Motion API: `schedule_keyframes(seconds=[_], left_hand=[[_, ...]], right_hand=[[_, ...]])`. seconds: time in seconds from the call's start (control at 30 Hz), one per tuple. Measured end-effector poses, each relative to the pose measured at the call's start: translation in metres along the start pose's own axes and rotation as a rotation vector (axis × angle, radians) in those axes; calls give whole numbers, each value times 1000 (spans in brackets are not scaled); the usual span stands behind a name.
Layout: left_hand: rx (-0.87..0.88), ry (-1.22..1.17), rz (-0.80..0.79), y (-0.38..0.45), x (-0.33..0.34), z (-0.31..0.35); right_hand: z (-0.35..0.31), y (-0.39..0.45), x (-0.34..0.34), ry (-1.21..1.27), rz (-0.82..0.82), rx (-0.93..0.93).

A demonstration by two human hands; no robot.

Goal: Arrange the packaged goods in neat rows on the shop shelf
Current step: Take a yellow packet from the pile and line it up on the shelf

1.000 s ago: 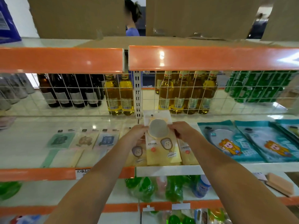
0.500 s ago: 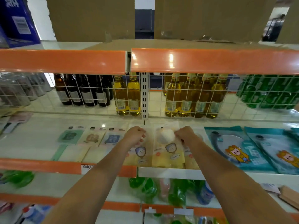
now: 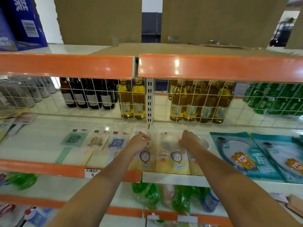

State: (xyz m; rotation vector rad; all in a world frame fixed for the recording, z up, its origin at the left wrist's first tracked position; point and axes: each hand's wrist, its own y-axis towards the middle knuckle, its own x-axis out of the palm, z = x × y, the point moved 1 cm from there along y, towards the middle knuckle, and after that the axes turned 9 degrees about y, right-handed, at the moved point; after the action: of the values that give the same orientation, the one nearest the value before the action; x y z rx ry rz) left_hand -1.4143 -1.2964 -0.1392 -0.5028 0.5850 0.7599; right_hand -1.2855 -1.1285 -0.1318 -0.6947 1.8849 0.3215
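**A:** Where is the packet being set down?

**B:** The middle yellow packet (image 3: 172,154) lies flat on the white shelf (image 3: 41,145), centre of the frame, between two more yellow packets: the left one (image 3: 144,158) and the right one (image 3: 196,163), both partly hidden under the forearms.

**A:** And the hands?

**B:** The right hand (image 3: 188,139) sits at the middle packet's upper right edge, fingers curled down onto it beside the round white pad showing through its window. It seems to pinch the edge, though the fingertips are hidden. The left hand (image 3: 139,141) rests over the top of the left packet, fingers bent, just left of the middle packet's upper left corner. Whether it actually grips anything, I cannot tell.

**A:** Any writing to read?

**B:** Little. Each yellow packet carries a cartoon paddle-shaped figure and small print too blurred to read. A handwritten price tag (image 3: 92,172) on the orange shelf edge below shows characters and a "3". The blue box (image 3: 21,22), upper left, has a barcode and white characters.

**A:** What else is nearby?

**B:** Three small pastel packets (image 3: 96,140) left of centre, teal packets (image 3: 242,154) with a cartoon girl at right, and yellow oil bottles (image 3: 131,100) behind the wire grid above.
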Motion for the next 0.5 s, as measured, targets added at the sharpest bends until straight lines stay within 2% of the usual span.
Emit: schedule_keyframes(seconds=[0.2,0.5], left_hand=[[51,101,4,-2,2,6],[186,498,49,-4,-6,8]], right_hand=[[-2,-1,3,-193,0,-64],[-17,-2,-6,-337,23,-183]])
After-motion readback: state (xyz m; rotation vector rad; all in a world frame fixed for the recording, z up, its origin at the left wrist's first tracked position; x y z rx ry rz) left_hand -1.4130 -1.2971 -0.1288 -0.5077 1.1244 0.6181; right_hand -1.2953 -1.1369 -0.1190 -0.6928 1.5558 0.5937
